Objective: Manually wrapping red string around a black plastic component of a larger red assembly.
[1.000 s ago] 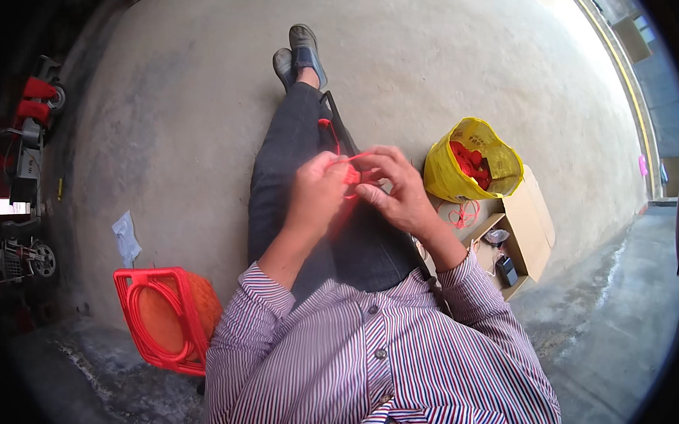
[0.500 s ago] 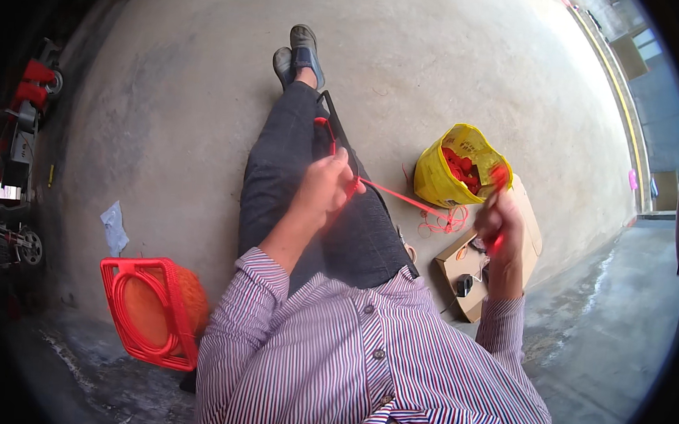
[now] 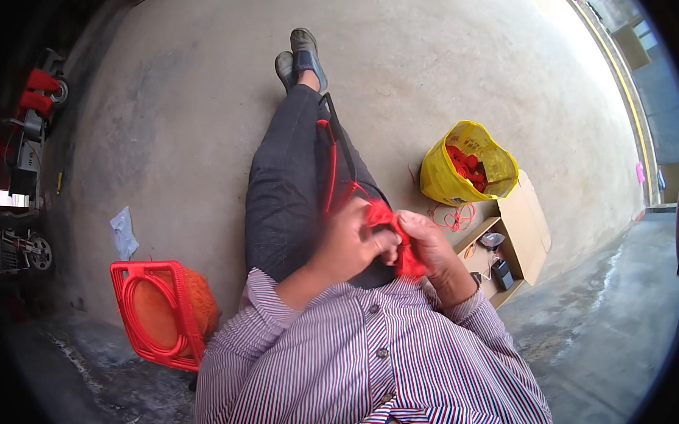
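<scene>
- Two hands meet low over the lap, left hand point(image 3: 346, 244) and right hand point(image 3: 432, 245) just beside each other, a red bundle point(image 3: 409, 259) between them.
- Left arm: we see the forearm rise from the lower edge and slant up to the right. Its wrist is nearly straight, the back of the hand turned up toward us.
- Left fingers: bent inward and gripping the near side of the bundle; blur hides exactly where each tip presses.
- Right arm: we note the elbow out to the side, the forearm slanting up to the left, the hand angled in toward its partner.
- Right fingers: closed on the bundle, thumb along its upper part; the tips tucked behind we cannot make out.
- The bundle hangs partly below the right thumb, above the waist of the striped shirt point(image 3: 383, 331). We cannot tell its exact form, for it is blurred.
- Red cord point(image 3: 332, 165) runs from near the left hand up to a black bar point(image 3: 341, 140) lying along the dark trousers point(image 3: 283, 198).
- Right of the legs we log a yellow bag point(image 3: 441, 180) with red stuff point(image 3: 465, 169) inside, and an open cardboard box point(image 3: 522, 220) beside it.
- Left of the lap we find a red frame point(image 3: 133, 309) against an orange pad point(image 3: 199, 301).
</scene>
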The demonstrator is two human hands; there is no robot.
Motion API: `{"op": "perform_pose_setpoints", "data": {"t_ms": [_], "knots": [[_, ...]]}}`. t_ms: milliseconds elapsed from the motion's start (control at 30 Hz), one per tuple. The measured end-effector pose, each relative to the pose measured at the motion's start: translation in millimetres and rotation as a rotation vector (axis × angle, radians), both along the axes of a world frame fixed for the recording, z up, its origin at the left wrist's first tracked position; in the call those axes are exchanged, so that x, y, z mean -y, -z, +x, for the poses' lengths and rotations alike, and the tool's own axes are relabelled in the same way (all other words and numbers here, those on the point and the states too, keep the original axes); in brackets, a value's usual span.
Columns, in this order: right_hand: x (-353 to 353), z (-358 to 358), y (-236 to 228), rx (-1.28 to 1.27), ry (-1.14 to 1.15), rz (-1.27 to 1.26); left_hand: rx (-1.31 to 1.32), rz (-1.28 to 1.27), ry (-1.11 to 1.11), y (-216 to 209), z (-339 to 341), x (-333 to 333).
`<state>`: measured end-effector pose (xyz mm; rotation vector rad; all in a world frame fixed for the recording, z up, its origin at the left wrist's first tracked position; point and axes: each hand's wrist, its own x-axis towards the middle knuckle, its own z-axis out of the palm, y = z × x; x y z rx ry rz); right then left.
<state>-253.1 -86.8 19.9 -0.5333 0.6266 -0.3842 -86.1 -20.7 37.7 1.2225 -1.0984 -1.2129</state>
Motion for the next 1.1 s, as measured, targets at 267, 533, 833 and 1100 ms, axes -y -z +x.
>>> {"op": "perform_pose_setpoints", "data": {"t_ms": [267, 533, 833, 1100], "knots": [[29, 26, -3, 0.173, -0.066, 0.095, -0.431, 0.073, -0.066, 6, 35, 12], [21, 42, 2, 0.216, -0.2, -0.011, -0.555, 0.017, -0.165, 0, 26, 24], [79, 57, 24, -0.38, -0.114, -0.61, 1.065, -0.339, -0.289, 35, 89, 50], [77, 66, 41, -0.588, -0.16, -1.127, 0.694, -0.021, -0.349, 49, 58, 51]]}}
